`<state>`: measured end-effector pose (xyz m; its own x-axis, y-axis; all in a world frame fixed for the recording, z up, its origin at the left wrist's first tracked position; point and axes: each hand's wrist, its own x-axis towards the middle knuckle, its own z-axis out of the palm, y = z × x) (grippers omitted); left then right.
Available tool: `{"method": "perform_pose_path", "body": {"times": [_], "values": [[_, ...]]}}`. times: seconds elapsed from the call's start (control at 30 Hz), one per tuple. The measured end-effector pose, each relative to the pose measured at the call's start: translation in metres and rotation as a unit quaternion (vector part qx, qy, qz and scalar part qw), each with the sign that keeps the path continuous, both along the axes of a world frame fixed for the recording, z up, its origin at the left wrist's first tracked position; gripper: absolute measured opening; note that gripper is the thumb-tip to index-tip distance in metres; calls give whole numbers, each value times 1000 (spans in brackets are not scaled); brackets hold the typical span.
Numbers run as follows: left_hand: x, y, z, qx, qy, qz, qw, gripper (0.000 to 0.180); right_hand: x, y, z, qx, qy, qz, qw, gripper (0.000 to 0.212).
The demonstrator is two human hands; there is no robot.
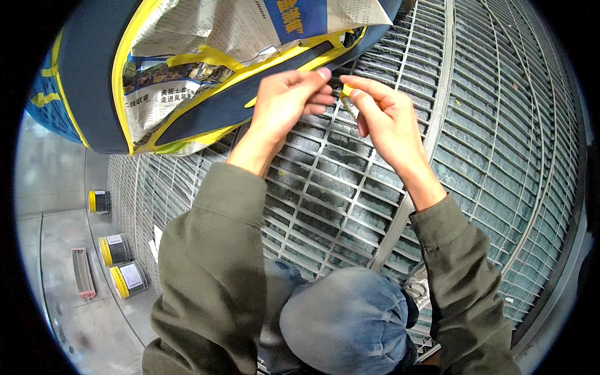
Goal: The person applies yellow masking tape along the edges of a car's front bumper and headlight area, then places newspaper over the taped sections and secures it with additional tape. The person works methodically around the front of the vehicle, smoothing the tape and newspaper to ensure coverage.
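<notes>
A dark blue curved panel (87,75), like a vehicle body part, is partly covered with newspaper (206,31) edged by yellow masking tape (122,69). In front of its lower edge, my left hand (284,103) is closed, thumb against the curled fingers; whatever may be between them is hidden. Just to the right, my right hand (387,119) pinches a short piece of yellow tape (345,91) between thumb and fingers. The fingertips of both hands are close together but apart, above the floor grating.
Metal floor grating (325,181) spreads beneath me, with a frame bar (440,81) across it. Black-and-yellow tubs (129,279) stand on the grey floor at left, beside a long pinkish-ended object (82,273). My bent knee (344,319) is below my hands.
</notes>
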<state>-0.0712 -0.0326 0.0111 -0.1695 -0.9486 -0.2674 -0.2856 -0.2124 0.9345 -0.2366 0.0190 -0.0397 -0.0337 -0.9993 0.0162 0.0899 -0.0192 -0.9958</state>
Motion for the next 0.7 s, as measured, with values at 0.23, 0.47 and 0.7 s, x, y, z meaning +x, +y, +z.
{"method": "perform_pose_path", "body": {"times": [0.23, 0.47, 0.7], "values": [[24, 8, 4, 14, 13, -27, 999, 24, 1, -5, 26, -93, 244, 95, 961, 48], [15, 2, 10, -145, 15, 162, 976, 21, -12, -43, 44, -205, 535, -43, 818, 20], [-2, -9, -1, -152, 57, 250, 954, 20, 5, -63, 47, -210, 558, -159, 787, 24]]}}
